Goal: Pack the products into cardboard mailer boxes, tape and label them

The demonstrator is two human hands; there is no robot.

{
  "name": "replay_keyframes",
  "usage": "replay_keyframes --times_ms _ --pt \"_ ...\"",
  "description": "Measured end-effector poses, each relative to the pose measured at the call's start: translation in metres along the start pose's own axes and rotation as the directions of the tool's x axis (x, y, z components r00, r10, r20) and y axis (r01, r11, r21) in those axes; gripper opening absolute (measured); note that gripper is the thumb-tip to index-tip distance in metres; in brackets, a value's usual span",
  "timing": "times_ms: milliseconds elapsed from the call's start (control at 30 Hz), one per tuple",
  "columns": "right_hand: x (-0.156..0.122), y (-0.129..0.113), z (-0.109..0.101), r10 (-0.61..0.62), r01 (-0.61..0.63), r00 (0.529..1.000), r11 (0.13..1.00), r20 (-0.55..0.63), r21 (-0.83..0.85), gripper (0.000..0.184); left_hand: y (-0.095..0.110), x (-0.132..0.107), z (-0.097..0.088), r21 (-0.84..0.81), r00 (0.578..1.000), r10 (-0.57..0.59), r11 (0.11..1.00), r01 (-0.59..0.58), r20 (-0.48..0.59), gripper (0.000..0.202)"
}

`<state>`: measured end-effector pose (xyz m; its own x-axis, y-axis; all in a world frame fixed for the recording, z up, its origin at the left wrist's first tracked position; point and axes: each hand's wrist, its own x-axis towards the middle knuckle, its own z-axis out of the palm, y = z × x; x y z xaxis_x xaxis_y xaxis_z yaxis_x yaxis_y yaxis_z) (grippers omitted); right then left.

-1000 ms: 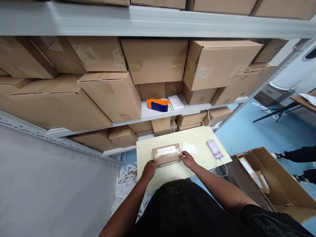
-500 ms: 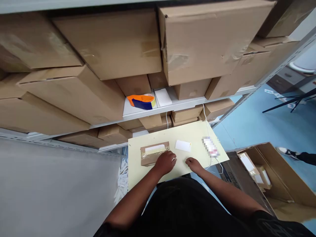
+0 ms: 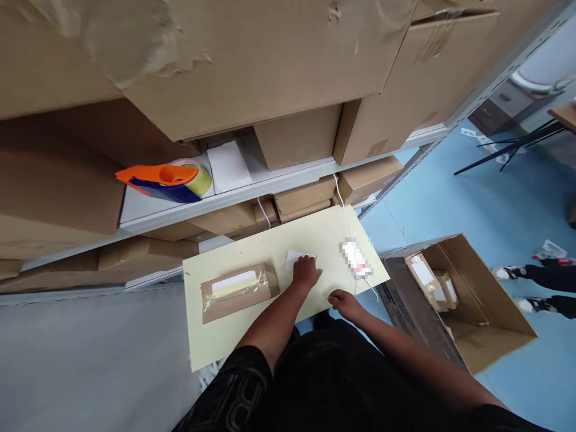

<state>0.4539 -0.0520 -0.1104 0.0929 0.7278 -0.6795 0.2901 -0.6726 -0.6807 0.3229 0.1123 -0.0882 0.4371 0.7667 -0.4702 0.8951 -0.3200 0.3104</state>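
- My left hand (image 3: 306,271) covers part of the white card (image 3: 291,260) on the desk (image 3: 198,342); I can't tell if the grip is closed, so the card may slip.
- Right hand (image 3: 346,305): grip unclear; sweeping sideways could snag the cable (image 3: 372,290).

The pale yellow tabletop (image 3: 243,252) bears a taped cardboard box (image 3: 238,291) towards its left end, a white card (image 3: 292,259) near the middle and a pixelated object (image 3: 355,258) by the right edge, while the shelf (image 3: 144,209) beyond holds an orange-and-blue tape dispenser (image 3: 166,180), a flat white item (image 3: 229,165) and brown cartons (image 3: 299,135).
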Motion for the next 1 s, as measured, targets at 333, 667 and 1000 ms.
replay_keyframes --times_ms 333,667,1000 --pt "0.021 -0.020 -0.020 0.009 -0.009 0.999 1.000 0.040 -0.017 0.023 -0.005 0.011 -0.012 -0.053 0.996 -0.079 0.995 0.081 0.038 0.027" --pt "0.033 -0.070 -0.018 -0.418 0.328 0.907 0.773 -0.049 -0.543 0.035 -0.021 -0.006 -0.036 -0.207 0.984 -0.179 0.963 0.173 -0.014 0.019" --pt "0.082 -0.093 0.012 -0.536 0.473 0.815 0.398 0.220 -0.786 0.063 -0.036 -0.011 -0.081 -0.246 0.956 -0.293 0.927 0.282 -0.009 0.021"
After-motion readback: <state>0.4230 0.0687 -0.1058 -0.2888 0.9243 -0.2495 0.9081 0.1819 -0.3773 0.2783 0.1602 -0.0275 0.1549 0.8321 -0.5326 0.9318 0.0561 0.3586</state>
